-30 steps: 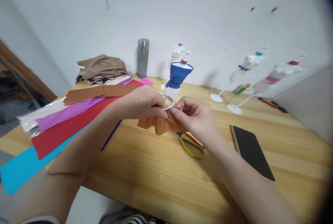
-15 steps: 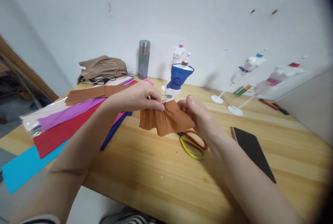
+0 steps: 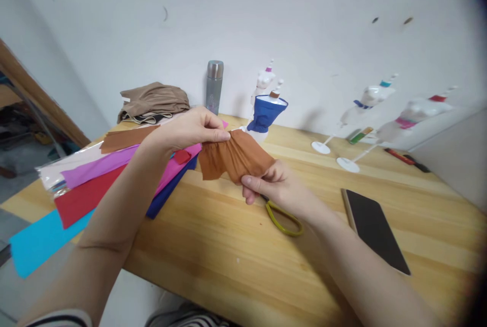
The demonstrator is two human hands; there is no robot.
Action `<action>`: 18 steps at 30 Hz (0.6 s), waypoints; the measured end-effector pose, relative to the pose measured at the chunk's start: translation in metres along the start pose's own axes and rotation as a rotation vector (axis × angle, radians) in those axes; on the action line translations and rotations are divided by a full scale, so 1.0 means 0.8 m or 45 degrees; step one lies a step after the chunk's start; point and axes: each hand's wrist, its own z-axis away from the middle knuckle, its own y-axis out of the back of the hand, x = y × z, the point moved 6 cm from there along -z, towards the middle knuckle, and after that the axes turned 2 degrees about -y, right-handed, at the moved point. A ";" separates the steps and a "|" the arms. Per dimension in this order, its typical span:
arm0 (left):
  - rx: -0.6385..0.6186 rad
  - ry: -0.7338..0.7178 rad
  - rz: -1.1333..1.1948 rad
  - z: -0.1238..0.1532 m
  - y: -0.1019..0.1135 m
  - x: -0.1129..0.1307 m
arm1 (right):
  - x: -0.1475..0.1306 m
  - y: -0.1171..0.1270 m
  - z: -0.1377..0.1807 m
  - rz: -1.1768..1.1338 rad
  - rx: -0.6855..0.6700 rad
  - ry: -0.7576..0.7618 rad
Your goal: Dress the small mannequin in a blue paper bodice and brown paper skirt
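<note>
The right hand (image 3: 276,182) has moved from the top edge of the brown cloth (image 3: 243,157), where both sets of fingers met a second ago, down to its lower right edge, thumb on the front. The left hand (image 3: 203,132) pinches the upper edge, so the cloth now hangs between two grips set apart, its gathers drawn out in slanting folds; that seems to put the work at spreading the piece rather than pinching its top. The pale ring seen by the left fingers earlier is out of sight, and whether it is behind the cloth I cannot tell. Just below the right hand lie the scissors (image 3: 283,223), partly covered by it; beyond both hands stands the blue-wrapped dress form (image 3: 268,114), and left of the left forearm spread the coloured strips (image 3: 95,195)
</note>
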 end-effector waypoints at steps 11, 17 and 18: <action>-0.087 -0.057 -0.114 0.002 -0.002 0.005 | 0.004 0.017 -0.011 0.069 0.026 -0.059; -0.277 -0.265 -0.223 0.010 -0.021 0.036 | -0.005 0.049 -0.008 -0.255 0.385 0.078; -0.284 -0.293 -0.257 0.011 -0.023 0.040 | -0.008 0.046 -0.006 -0.270 0.368 0.091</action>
